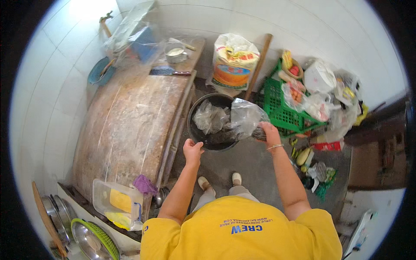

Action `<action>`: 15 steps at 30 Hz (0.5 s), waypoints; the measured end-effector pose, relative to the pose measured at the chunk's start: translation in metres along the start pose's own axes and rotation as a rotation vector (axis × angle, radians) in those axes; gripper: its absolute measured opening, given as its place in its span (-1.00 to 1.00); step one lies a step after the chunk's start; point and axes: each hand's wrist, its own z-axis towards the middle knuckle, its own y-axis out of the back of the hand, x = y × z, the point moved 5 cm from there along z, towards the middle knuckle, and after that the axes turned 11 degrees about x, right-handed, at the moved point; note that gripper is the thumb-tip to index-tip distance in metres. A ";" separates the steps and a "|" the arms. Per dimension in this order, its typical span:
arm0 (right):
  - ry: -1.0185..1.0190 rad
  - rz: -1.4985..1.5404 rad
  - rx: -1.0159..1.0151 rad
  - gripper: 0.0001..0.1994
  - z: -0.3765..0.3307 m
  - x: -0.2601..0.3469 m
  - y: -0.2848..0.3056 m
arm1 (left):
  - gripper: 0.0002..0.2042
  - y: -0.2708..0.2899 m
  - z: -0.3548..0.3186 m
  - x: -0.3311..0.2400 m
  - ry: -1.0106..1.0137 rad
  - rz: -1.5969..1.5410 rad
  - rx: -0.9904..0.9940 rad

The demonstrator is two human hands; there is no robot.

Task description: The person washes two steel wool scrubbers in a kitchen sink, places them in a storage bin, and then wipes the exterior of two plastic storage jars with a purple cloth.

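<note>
A round black tub (191,125) stands on the floor in front of me, with a crumpled clear plastic bag (211,117) inside it. My left hand (193,151) is closed at the tub's near left rim, thumb and fingers pinching the edge. My right hand (270,133) grips a clear plastic bag (248,117) at the tub's right side. The bag spreads over the right rim, and something dark shows at its gathered end beside my fingers. What the dark stuff is, I cannot make out.
On the left is a floury wooden worktable (130,117) with a cleaver (169,71) and metal pot (175,53). Behind the tub stand a large printed sack (234,65) and a wooden pole (259,67). Green crates (277,102) of bagged food and loose vegetables (304,157) lie right.
</note>
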 end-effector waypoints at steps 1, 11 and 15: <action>0.100 -0.190 -0.022 -0.64 0.008 -0.021 0.017 | -0.63 -0.019 -0.003 0.002 0.014 0.017 0.037; -0.389 -1.522 0.705 -0.77 -0.032 -0.094 0.035 | -0.69 -0.179 -0.041 0.093 0.049 0.230 0.278; -0.363 -1.441 0.558 -0.68 -0.015 -0.128 0.092 | -0.73 -0.244 -0.070 0.120 0.142 0.248 0.375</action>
